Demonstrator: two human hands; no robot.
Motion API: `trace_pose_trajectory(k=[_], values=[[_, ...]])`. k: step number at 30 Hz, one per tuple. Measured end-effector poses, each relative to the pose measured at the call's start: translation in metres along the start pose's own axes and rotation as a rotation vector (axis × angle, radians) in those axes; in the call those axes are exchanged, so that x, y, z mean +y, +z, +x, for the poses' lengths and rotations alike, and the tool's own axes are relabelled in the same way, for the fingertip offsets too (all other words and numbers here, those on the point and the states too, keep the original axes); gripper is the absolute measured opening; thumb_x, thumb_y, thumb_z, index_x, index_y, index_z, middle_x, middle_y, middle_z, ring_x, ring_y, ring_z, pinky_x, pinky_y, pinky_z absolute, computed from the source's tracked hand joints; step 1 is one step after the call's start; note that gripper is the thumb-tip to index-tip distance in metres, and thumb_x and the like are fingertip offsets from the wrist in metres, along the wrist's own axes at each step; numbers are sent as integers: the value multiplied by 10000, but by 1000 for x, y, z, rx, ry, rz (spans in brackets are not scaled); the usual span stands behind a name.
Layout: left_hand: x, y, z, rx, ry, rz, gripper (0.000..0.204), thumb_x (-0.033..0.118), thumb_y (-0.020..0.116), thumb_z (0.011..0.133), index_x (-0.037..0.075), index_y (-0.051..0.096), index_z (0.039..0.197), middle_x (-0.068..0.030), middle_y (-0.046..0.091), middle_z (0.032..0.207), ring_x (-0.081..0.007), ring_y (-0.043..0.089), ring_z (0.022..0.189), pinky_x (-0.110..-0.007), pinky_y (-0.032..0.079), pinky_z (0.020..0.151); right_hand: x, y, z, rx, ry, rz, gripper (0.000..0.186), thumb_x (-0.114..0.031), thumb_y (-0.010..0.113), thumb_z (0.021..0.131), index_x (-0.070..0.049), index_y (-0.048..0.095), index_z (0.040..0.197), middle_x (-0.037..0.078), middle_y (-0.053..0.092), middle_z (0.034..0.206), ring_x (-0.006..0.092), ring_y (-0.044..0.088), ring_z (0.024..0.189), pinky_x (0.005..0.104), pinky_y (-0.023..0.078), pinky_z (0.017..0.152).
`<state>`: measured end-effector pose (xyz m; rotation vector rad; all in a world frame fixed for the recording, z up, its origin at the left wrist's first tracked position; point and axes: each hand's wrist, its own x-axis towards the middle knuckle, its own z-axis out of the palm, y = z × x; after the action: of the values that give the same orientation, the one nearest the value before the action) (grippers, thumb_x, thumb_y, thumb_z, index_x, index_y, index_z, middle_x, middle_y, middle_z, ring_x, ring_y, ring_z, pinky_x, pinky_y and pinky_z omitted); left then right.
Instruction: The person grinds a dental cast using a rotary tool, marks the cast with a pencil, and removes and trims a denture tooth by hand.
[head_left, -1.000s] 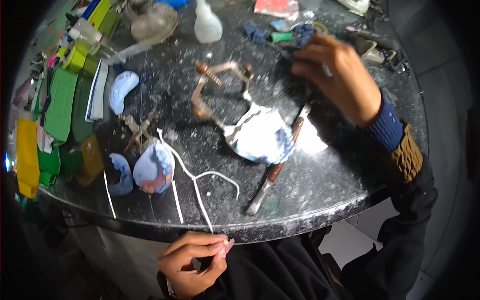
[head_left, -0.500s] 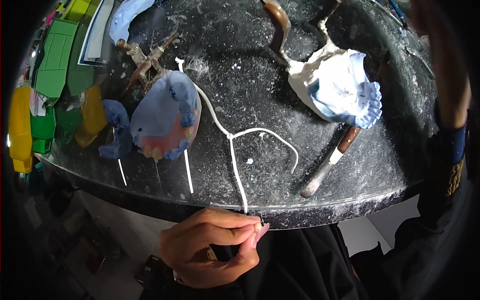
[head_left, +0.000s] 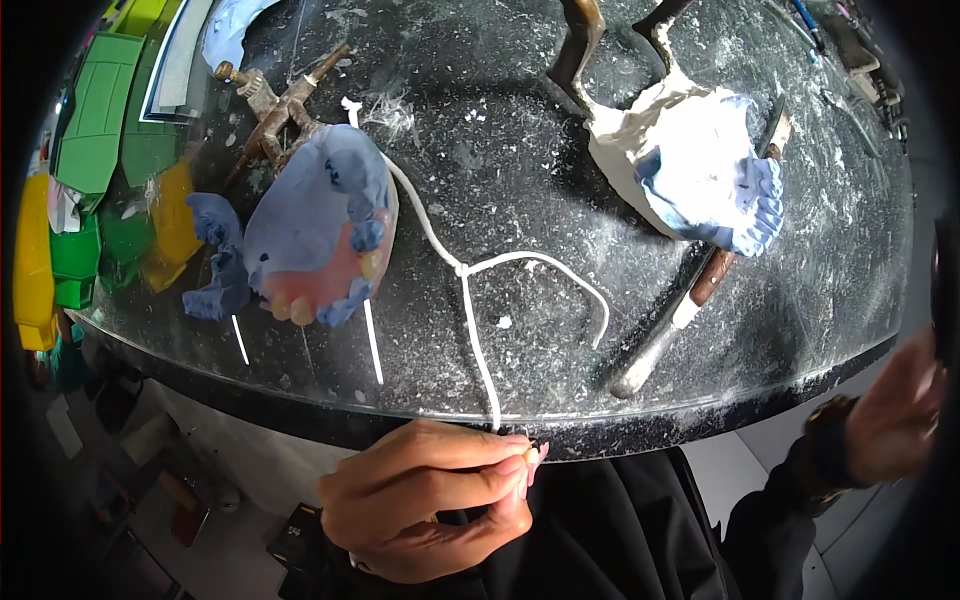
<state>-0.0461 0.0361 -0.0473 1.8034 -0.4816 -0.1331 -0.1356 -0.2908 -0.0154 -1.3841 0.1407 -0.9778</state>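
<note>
At the table's front edge my left hand is closed, thumb and fingertips pinching a small pink dental piece with a tooth-coloured part. The fingers hide most of it. By the right rim my right hand is raised off the table, blurred and partly in darkness, so its fingers cannot be made out. On the table, a blue dental cast carries pink base material and several yellowish teeth. A smaller blue arch-shaped piece lies left of it.
A second blue cast in white plaster is joined to metal articulator arms. A brown-handled knife lies under it. A knotted white cord runs toward the front edge. Green and yellow bins stand at left.
My right hand has come down from the upper right to beside the table's right front edge. The left hand keeps its pinch on the dental piece. The view has shifted slightly.
</note>
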Motion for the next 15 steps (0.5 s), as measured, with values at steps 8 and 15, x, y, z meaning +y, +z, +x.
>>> trace_pose_trajectory(k=[8,15], values=[[0,-1,1,4,-63,105,229,-133,714,545,-31,652,740,-127,656,729,-160,661,619,-212,567,555,36,89,-70,-901,270,-8,423,-14,682,780,5,505,1163,194,675,877,296,685,789,398,588,678],[5,9,-1,111,-25,128,211,-154,707,545,-55,656,724,-100,642,692,-155,657,635,-208,572,565,32,101,-80,-979,221,-11,347,-38,759,699,19,637,1020,183,613,1002,346,657,880,374,573,775]])
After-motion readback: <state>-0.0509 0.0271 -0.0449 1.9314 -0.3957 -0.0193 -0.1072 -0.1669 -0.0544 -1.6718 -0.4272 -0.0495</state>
